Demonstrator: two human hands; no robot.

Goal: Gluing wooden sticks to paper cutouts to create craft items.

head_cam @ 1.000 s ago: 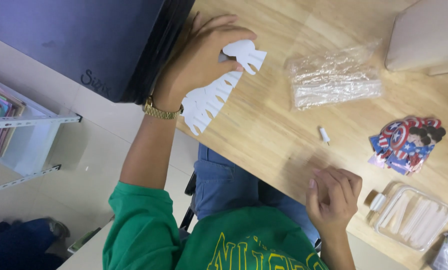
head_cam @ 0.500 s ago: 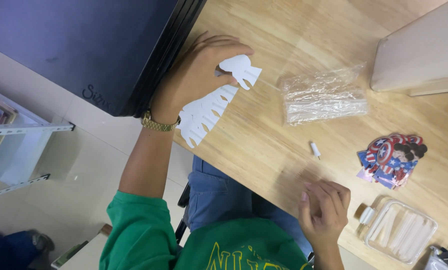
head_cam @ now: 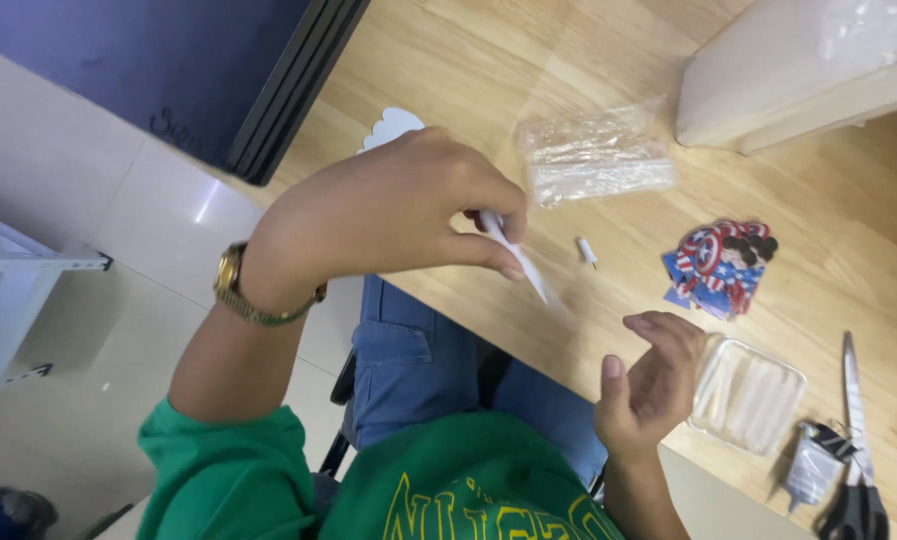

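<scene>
Left hand point(head_cam: 389, 215) up over table point(head_cam: 449, 60), thumb and fingers pinching white paper cutout point(head_cam: 517, 262); scalloped end of it point(head_cam: 391, 125) peeks out behind knuckles. Right hand point(head_cam: 654, 375) at table edge, fingers curled loosely, holding nothing.

My read: keep pinch light so thin paper doesn't crease, grip near edge. Bring free hand under loose end for support. Small white piece point(head_cam: 588, 250) lies just beside; clear plastic bag point(head_cam: 594, 160) beyond it, colourful sticker point(head_cam: 721, 262) and clear tray point(head_cam: 749, 392) near right hand, scissors point(head_cam: 857, 470) further out.
</scene>
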